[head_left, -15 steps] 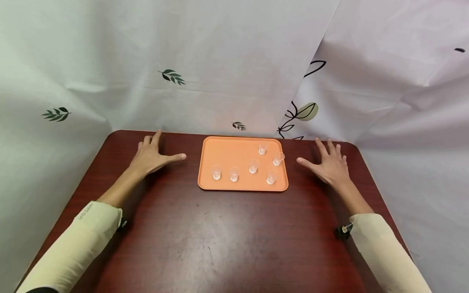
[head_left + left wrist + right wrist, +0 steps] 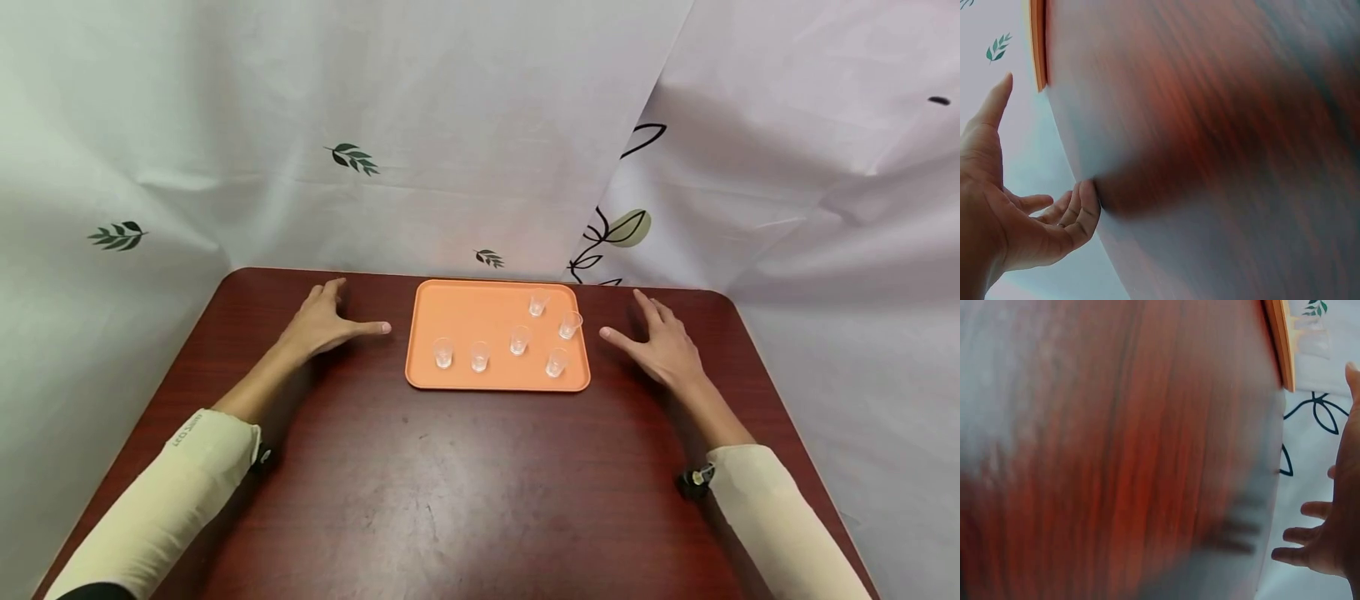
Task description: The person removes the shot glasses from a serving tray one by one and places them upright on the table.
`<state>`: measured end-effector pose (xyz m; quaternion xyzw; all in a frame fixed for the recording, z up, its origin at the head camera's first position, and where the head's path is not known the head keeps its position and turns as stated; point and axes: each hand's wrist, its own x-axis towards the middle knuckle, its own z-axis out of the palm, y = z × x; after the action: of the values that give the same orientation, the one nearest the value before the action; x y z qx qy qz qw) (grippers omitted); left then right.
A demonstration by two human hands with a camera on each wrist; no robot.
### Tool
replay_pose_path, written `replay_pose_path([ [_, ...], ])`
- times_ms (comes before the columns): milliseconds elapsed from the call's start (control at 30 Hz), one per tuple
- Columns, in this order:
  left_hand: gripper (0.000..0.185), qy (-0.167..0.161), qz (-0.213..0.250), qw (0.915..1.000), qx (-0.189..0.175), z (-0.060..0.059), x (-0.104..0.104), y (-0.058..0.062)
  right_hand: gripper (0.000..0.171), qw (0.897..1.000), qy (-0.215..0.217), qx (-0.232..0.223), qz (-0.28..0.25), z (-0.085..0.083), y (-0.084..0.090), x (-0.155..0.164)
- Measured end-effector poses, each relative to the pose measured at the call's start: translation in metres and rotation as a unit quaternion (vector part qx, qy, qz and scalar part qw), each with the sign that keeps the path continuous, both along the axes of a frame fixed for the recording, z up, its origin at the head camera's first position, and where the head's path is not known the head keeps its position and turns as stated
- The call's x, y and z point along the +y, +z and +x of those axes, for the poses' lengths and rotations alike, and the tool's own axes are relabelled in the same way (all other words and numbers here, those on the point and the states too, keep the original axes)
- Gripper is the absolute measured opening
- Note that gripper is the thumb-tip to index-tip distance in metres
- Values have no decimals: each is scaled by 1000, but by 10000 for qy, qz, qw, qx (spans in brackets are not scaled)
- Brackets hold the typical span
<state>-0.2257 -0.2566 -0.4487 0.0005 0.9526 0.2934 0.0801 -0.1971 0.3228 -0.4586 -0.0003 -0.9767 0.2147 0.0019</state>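
An orange tray (image 2: 465,312) lies at the far middle of the table, bearing several small clear plastic cups, all upright. One cup (image 2: 442,353) stands near the tray's front left, another (image 2: 537,303) near its back right. To the left of the tray is my left hand (image 2: 322,323), holding nothing, its thumb stretched toward the tray's edge and its other fingers bent. My right hand (image 2: 660,346) is on the right side, thumb and fingers spread apart with nothing in them. In both wrist views the tray's side edge (image 2: 1038,50) shows beyond the thumb.
The dark red wooden table (image 2: 465,483) reaches from the person to a white cloth backdrop (image 2: 450,125) with printed leaves, close behind the tray. Cloth also hangs along the left and right sides. Each sleeve carries a small dark device near the wrist.
Both hands have moved a little inward, closer to the tray. The left fingers have bent more and the right fingers have drawn closer together. The tray and cups are unmoved.
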Motion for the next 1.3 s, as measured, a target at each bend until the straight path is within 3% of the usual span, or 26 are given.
replay_pose_path([
  [367, 149, -241, -234, 9990, -284, -1, 15, 4, 111, 9992, -57, -151, -356, 3, -7, -7],
  [767, 134, -447, 267, 9969, -597, -2, 37, 5, 109, 9984, -45, -83, -560, 4, -7, -16],
  [1300, 122, -488, 1236, 9856, -1046, -2, 63, 4, 103, 9968, 84, 81, -796, 3, -8, -31],
])
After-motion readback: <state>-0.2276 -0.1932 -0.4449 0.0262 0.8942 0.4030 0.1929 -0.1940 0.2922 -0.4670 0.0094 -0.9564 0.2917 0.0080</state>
